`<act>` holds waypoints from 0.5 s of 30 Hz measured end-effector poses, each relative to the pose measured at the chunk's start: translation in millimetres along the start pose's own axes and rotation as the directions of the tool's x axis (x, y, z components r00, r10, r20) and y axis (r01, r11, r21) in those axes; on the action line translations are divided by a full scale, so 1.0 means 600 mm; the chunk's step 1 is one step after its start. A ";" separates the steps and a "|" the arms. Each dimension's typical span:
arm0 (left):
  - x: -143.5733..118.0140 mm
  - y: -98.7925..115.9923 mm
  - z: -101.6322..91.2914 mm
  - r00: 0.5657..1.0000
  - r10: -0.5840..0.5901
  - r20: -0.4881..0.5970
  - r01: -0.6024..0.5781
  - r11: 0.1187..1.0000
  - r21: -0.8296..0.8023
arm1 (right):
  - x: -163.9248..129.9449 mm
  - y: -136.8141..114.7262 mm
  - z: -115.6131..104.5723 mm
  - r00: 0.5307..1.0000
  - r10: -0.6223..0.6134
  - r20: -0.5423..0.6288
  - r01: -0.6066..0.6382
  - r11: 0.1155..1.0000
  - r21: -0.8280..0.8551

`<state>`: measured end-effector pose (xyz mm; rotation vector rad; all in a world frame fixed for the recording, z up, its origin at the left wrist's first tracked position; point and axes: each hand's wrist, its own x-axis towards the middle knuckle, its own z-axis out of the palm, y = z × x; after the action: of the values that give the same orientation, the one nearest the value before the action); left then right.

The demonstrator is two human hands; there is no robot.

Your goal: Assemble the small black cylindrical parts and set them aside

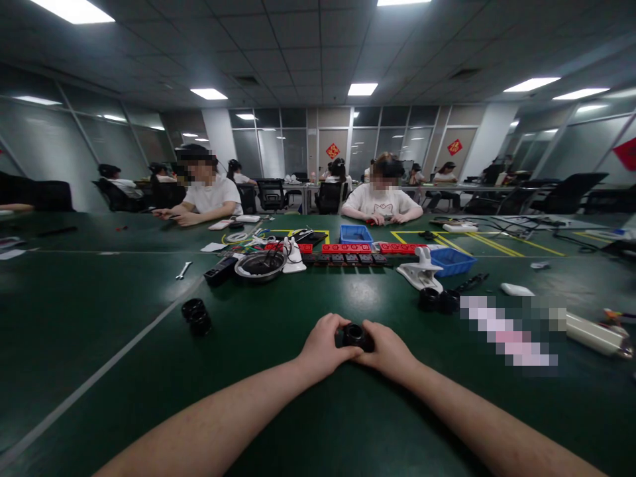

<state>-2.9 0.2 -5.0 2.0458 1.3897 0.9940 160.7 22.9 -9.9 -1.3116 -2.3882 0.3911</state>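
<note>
Currently | my left hand and right hand curl round one black ring-topped cylinder, between them over the green tabletop | step: seemingly steadying it | next move calls for even pressure, I judge

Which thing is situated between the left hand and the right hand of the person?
In the head view, a black ring-shaped part sits between the left hand and the right hand; both hands hold it.
</note>
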 end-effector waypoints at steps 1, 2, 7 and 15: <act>-0.001 0.001 0.001 1.000 -0.007 -0.020 0.007 1.000 0.012 | -0.001 -0.004 0.001 1.000 0.007 -0.022 -0.009 0.998 -0.060; -0.001 0.002 0.001 1.000 -0.006 -0.030 0.007 1.000 0.021 | -0.002 -0.007 0.001 0.999 0.011 -0.038 -0.015 0.994 -0.108; -0.003 0.003 -0.008 0.997 0.072 0.022 -0.072 0.997 0.000 | -0.008 -0.006 -0.008 0.999 -0.036 -0.019 0.035 0.998 -0.057; -0.006 0.006 -0.023 0.972 0.168 0.166 -0.157 0.984 -0.079 | -0.006 0.018 -0.042 0.939 -0.265 0.218 0.189 0.930 0.317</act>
<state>-12.3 -4.7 4.8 2.1672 1.1019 0.8915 182.0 26.7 7.4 -0.8826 -2.5324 0.8526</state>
